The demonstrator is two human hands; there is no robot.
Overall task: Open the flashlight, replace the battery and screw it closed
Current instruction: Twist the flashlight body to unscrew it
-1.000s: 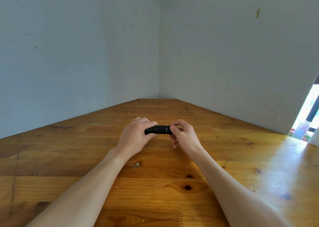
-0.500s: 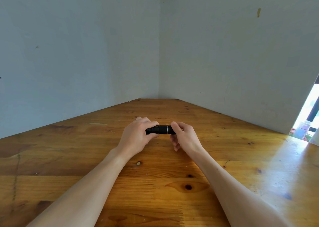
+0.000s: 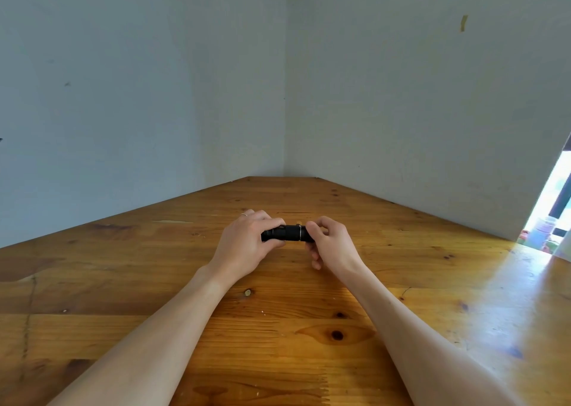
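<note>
A short black flashlight [image 3: 286, 233] lies level between my hands, just above the wooden table [image 3: 278, 328]. My left hand [image 3: 245, 242] grips its left end, with thumb below and fingers over the top. My right hand [image 3: 330, 241] pinches the right end with thumb and fingertips. A thin pale ring shows on the barrel close to my right fingers. Both ends of the flashlight are hidden by my fingers. No battery is visible.
The table fills a corner between two pale walls [image 3: 401, 96]. At the far right a bright opening [image 3: 553, 214] shows small coloured things outside. A dark knot [image 3: 336, 334] marks the wood between my forearms.
My right hand's fingers have shifted around the flashlight's right end, and a pale ring now shows on the barrel. My left hand has stayed in place.
</note>
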